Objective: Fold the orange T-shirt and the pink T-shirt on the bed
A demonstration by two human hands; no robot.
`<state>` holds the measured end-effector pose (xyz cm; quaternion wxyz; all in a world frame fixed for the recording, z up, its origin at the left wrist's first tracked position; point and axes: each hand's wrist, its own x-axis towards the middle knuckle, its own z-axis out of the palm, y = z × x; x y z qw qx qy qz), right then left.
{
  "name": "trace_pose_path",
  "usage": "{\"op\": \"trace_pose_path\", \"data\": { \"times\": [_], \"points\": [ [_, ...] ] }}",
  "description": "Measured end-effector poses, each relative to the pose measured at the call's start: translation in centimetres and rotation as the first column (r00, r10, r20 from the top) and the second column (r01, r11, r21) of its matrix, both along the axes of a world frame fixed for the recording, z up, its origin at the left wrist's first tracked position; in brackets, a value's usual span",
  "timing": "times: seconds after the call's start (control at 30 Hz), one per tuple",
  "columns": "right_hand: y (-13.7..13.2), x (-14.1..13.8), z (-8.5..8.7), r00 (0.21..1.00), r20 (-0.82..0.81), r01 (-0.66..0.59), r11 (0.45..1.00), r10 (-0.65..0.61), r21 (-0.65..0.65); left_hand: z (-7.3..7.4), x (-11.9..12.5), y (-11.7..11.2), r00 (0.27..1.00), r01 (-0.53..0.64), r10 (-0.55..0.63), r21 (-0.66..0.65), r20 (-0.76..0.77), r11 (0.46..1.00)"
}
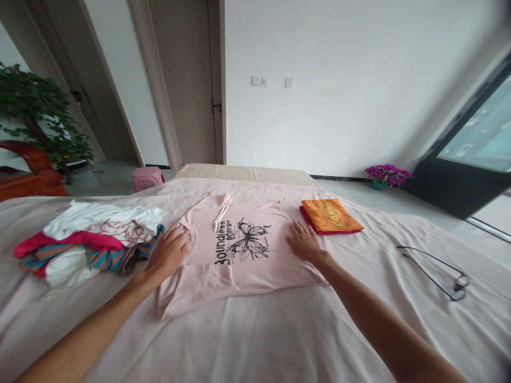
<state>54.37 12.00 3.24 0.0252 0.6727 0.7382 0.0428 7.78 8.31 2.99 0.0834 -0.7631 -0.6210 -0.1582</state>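
A pink T-shirt (263, 274) with a black butterfly print and lettering lies spread face up and sideways, its neckline to the left. My left hand (171, 247) rests on the cloth by the neckline, fingers stretched out. At the hem end, my right hand (304, 242) lies flat with its fingers apart, touching the shirt's edge. Just beyond it sits a folded orange garment (333, 215) with yellow lettering, on top of a folded red one (308, 219). Left of my left hand is a loose heap of clothes (99, 231) in white, red and stripes.
Everything lies on a pale pink sheet (255, 340). Black-framed glasses (439, 271) lie at the right. A pink plastic stool (147, 178), a potted green plant (43, 117) and purple flowers (388, 174) stand on the floor around. A white wall (339, 96) rises behind.
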Motion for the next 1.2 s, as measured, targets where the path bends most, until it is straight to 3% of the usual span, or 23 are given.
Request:
{"op": "trace_pose_path", "data": {
  "times": [0.1, 0.17, 0.27, 0.4, 0.6, 0.77, 0.9, 1.03, 1.2],
  "points": [
    [-2.1, -1.1, -0.1, 0.995, -0.007, -0.095, 0.994, 0.096, 0.048, -0.5, 1.5, -3.1, 0.977, 0.188, -0.180, -0.065, 0.118, 0.980],
    [-3.5, -1.8, -0.5, 0.980, -0.032, -0.193, 0.980, 0.195, 0.047, -1.3, 2.1, -4.7, 0.964, 0.253, -0.244, -0.074, 0.109, 0.965],
    [-4.8, -1.6, -1.1, 0.969, -0.056, -0.238, 0.970, 0.240, 0.046, -2.6, 1.8, -6.1, 0.971, 0.238, -0.238, -0.056, -0.003, 0.970],
    [-5.0, 0.5, -1.3, 0.990, -0.066, -0.121, 0.992, 0.122, 0.024, -3.2, -0.1, -6.8, 0.983, 0.172, -0.174, -0.035, -0.061, 0.984],
    [-5.4, 2.7, 0.8, 0.976, -0.178, -0.129, 0.992, 0.124, -0.017, -1.8, -1.3, -7.6, 0.984, 0.174, -0.171, -0.049, 0.057, 0.984],
    [-9.0, 3.1, 4.3, 0.857, -0.421, -0.328, 0.945, 0.296, -0.005, 0.8, 0.3, -9.0, 0.996, 0.009, -0.001, -0.085, 0.092, 0.996],
    [-11.7, 3.5, 6.0, 0.853, -0.416, -0.383, 0.920, 0.315, -0.089, 2.4, 1.9, -9.3, 0.994, -0.054, 0.075, -0.225, 0.084, 0.973],
    [-12.6, 4.4, 6.1, 0.874, -0.394, -0.354, 0.928, 0.285, -0.115, 2.6, 2.4, -8.7, 0.986, -0.038, 0.087, -0.316, 0.143, 0.948],
    [-12.8, 4.7, 6.0, 0.881, -0.379, -0.340, 0.936, 0.284, -0.090, 1.7, 2.1, -7.8, 0.928, -0.021, 0.149, -0.353, 0.341, 0.935]
  ]
}}
